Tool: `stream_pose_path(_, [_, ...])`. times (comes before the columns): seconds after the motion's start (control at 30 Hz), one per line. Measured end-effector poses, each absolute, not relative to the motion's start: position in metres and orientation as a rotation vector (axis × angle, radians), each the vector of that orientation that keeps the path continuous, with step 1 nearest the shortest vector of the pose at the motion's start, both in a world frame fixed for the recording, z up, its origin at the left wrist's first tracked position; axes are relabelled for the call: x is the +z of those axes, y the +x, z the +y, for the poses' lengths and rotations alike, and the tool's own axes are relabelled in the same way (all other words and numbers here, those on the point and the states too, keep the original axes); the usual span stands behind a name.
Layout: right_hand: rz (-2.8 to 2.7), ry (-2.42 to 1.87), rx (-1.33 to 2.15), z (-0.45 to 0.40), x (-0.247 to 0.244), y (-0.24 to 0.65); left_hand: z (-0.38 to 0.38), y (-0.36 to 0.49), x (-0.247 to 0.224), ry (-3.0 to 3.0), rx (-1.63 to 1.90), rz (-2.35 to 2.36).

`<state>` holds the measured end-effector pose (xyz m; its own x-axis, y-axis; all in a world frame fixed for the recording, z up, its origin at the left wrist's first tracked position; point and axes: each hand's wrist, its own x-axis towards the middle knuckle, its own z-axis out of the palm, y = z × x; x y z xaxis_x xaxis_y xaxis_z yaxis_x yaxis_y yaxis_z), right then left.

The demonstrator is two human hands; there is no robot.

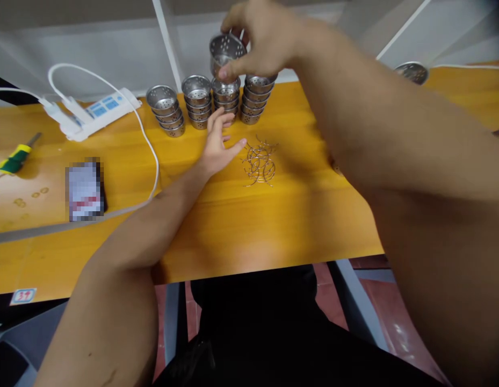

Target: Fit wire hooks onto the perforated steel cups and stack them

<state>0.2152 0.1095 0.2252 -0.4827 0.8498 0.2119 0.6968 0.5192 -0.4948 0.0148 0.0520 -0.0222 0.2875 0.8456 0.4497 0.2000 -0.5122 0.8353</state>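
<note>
My right hand [261, 40] is closed on the rim of a perforated metal cup [223, 51], holding it just above a stack of similar cups [226, 92]. Whether the held cup touches that stack I cannot tell. My left hand [221, 142] is open, thumb and fingers apart, its fingertips in front of the lower part of the same stack. More stacks of these cups stand in the row: one at the left end [165, 110], another beside it [197, 102], and one at the right [256, 99]. A loose pile of thin curved wires [260, 164] lies right of my left hand.
A white power strip [102, 113] with plugged cables lies at the back left. A phone [86, 191] and a green-yellow screwdriver [17, 158] lie at the left. Another metal cup [412, 71] shows behind my right arm. The wooden table [249, 231] ends before my lap.
</note>
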Motion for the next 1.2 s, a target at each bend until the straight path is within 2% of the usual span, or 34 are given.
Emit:
stream_pose_path(0.1, [-2.477, -1.583, 0.155, 0.1, 0.221, 0.19, 0.057, 0.014, -0.026, 1.963, 1.221, 0.914])
stream_pose_path(0.3, [-2.43, -1.702, 0.191, 0.073, 0.222, 0.18, 0.077, 0.014, -0.052, 2.007, 1.251, 0.9])
stream_pose_path(0.53, [-2.458, -1.763, 0.148, 0.08, 0.22, 0.177, 0.064, 0.013, -0.043, 2.04, 1.305, 0.829])
stream_pose_path(0.83, [-2.466, -1.86, 0.099, 0.087, 0.221, 0.169, 0.075, 0.01, -0.054, 2.083, 1.291, 0.774])
stream_pose_path(1.03, [-2.371, -1.685, 0.077, 0.072, 0.209, 0.185, 0.094, 0.008, -0.07, 2.15, 1.285, 0.782])
stream_pose_path(1.2, [-2.159, -1.406, 0.011, 0.036, 0.195, 0.261, 0.103, 0.006, -0.081, 2.135, 1.275, 0.801])
